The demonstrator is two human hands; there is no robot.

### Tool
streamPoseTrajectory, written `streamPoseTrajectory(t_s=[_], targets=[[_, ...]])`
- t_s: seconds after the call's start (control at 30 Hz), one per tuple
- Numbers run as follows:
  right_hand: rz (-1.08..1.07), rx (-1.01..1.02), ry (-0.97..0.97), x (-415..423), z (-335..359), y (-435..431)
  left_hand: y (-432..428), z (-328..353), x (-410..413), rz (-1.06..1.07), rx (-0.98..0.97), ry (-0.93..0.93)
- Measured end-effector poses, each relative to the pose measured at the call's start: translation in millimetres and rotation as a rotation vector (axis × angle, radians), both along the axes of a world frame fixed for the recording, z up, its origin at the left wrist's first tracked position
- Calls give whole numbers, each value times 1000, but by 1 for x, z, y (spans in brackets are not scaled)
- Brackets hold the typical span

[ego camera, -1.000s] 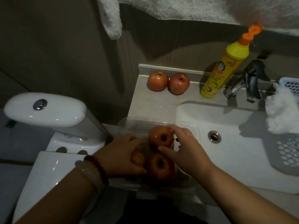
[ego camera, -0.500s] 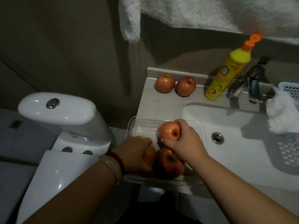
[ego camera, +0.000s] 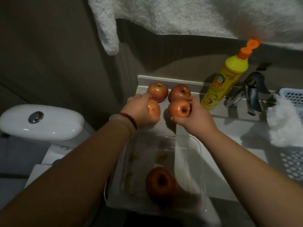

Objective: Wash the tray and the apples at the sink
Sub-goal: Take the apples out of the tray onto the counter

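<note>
Red-orange apples: two at the wall (ego camera: 157,91) (ego camera: 180,93), one in each hand (ego camera: 154,110) (ego camera: 179,109), a darker red one (ego camera: 160,184) in the clear tray (ego camera: 199,154); yellow bottle (ego camera: 224,82) with orange cap and printed label; dark red bead bracelet (ego camera: 129,119) beside a pale bangle (ego camera: 121,124); white toilet tank (ego camera: 41,122); white perforated basket (ego camera: 291,97); chrome tap (ego camera: 249,94); white fluffy towel (ego camera: 180,13)
</note>
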State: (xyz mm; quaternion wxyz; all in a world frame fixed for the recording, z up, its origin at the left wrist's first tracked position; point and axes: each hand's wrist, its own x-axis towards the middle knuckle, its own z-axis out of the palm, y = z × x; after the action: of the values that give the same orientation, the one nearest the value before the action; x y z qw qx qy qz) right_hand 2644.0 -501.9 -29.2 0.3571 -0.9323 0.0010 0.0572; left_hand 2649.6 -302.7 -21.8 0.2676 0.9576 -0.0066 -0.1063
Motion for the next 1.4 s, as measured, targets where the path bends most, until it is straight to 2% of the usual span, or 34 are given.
streamPoseTrajectory(t_s=[0.13, 0.23, 0.6, 0.67, 0.77, 0.83, 0.9, 1.03, 1.17, 1.33, 1.4], targets=[[52, -76, 51, 21, -19, 8, -7, -26, 24, 12, 38, 49], [60, -109, 66, 27, -27, 12, -12, -37, 32, 13, 45, 7], [9, 15, 63, 33, -36, 10, -5, -35, 22, 116, -170, -37], [-2, 56, 43, 26, -31, 5, -3, -33, 7, 155, -110, -84], [-40, 53, -39, 1, -19, -12, 9, -30, -25, 184, -62, -155], [-49, 38, -89, -29, -10, -21, 19, -31, -54, 147, -92, -107], [-19, 81, -97, -65, -2, -23, 25, -37, -83, 75, -42, -68], [260, 120, 63, -134, -4, -9, 24, -49, -123, 103, 38, -6], [444, 16, 203, -165, -25, 8, 31, -56, -135, 190, -59, -22], [369, 11, 167, -177, -37, 19, 36, -51, -152, 158, -47, -114], [289, 11, 144, -181, -37, 21, 33, -47, -156, 168, -39, -74]])
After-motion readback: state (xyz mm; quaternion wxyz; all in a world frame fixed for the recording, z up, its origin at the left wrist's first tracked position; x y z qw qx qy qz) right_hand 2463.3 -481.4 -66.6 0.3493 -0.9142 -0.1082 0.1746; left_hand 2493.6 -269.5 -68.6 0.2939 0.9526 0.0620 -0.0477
